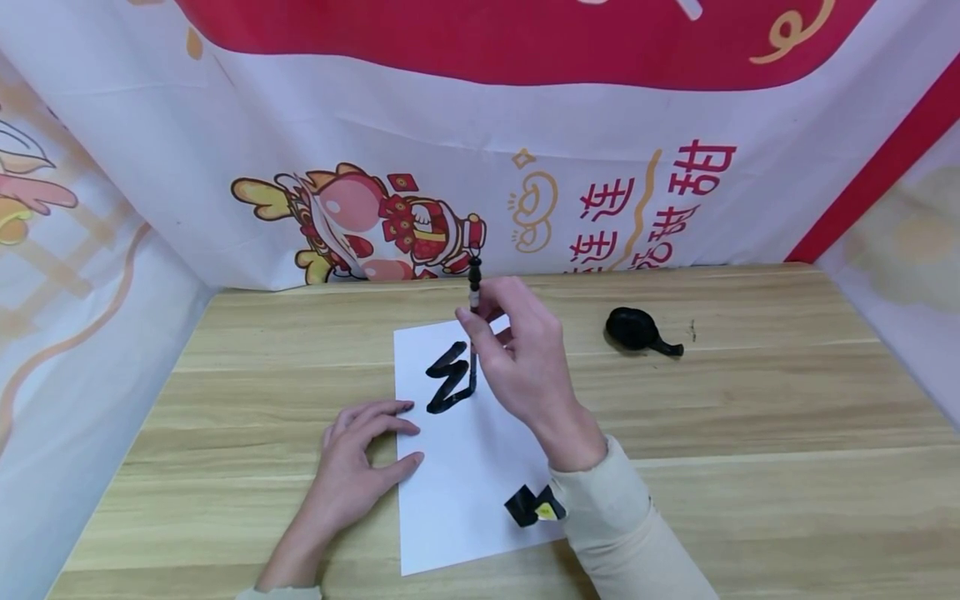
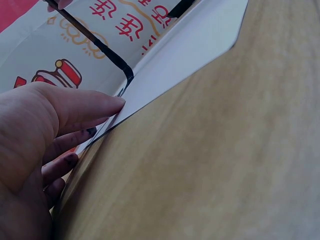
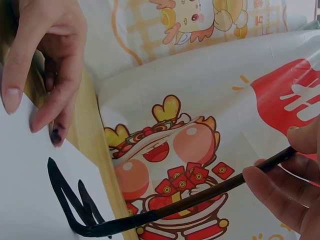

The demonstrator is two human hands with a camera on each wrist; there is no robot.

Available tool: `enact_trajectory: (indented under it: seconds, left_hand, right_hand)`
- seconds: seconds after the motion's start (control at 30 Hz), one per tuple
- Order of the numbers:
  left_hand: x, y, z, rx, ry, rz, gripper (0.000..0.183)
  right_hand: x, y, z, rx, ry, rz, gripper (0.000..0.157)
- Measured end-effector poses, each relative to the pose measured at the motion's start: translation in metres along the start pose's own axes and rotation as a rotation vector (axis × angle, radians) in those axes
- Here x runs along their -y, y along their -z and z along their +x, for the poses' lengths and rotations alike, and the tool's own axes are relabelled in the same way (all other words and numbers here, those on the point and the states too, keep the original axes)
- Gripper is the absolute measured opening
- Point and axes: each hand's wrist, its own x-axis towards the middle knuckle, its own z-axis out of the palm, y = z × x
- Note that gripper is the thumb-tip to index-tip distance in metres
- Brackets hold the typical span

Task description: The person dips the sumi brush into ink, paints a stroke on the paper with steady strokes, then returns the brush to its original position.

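Observation:
A writing brush point(image 1: 474, 333) stands nearly upright in my right hand point(image 1: 528, 358), pinched between thumb and fingers. Its bent, inked tip point(image 3: 115, 227) touches the white paper point(image 1: 465, 475) at the end of a black zigzag stroke point(image 1: 447, 383). My left hand point(image 1: 363, 454) rests at the paper's left edge, its fingertips point(image 2: 115, 105) on the sheet and its fingers spread. Dark ink stains show on some left fingers. In the right wrist view, the brush handle point(image 3: 210, 197) runs up from the stroke to my right fingers.
A black rounded object with a short neck point(image 1: 637, 329) lies on the wooden table point(image 1: 750, 400) to the right of the paper. Black pieces with a yellow patch point(image 1: 534, 507) sit on the sheet near my right sleeve. A printed cloth point(image 1: 420, 108) hangs behind the table.

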Motion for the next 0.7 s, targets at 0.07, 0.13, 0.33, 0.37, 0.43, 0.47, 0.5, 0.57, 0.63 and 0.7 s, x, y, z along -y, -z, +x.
enact_trajectory:
  seconds: [0.07,0.13,0.33,0.37,0.43,0.47,0.5,0.57,0.63,0.7]
  left_hand:
    - [-0.0001,0.0001,0.0,0.0,0.001,0.001,0.03]
    - [0.0,0.0001,-0.0001,0.001,0.002,0.001,0.03]
    - [0.0,0.0,0.0,0.003,0.007,0.002,0.029]
    - [0.0001,0.0,-0.0001,0.004,0.009,0.002,0.029]
    - [0.0,0.0,0.0,0.006,0.012,0.0,0.029]
    - [0.0,0.0,0.0,0.006,0.012,0.0,0.029]
    - [0.0,0.0,-0.0001,0.006,0.013,-0.001,0.029]
    - [0.0001,0.0001,-0.0002,0.006,0.013,-0.003,0.029]
    - [0.0001,0.0001,-0.0004,0.004,0.01,-0.004,0.029]
    - [0.0001,0.0001,-0.0005,0.003,0.009,-0.003,0.03]
  right_hand:
    - [0.0,0.0004,0.0001,0.001,0.0,-0.003,0.014]
    - [0.0,0.0007,0.0003,0.002,0.0,-0.006,0.013]
    - [0.0003,0.0014,0.0006,0.005,-0.002,-0.011,0.013]
    - [0.0003,0.0016,0.0006,0.004,-0.002,-0.011,0.013]
    - [0.0002,0.0018,0.0006,0.004,-0.001,-0.01,0.013]
    - [0.0002,0.0019,0.0006,0.005,0.0,-0.01,0.013]
    - [0.0002,0.002,0.0006,0.005,0.002,-0.009,0.013]
    - [0.0001,0.0021,0.0007,0.005,0.005,-0.01,0.013]
    - [0.0002,0.0022,0.0007,0.006,0.007,-0.011,0.013]
    - [0.0001,0.0023,0.0008,0.007,0.006,-0.011,0.013]
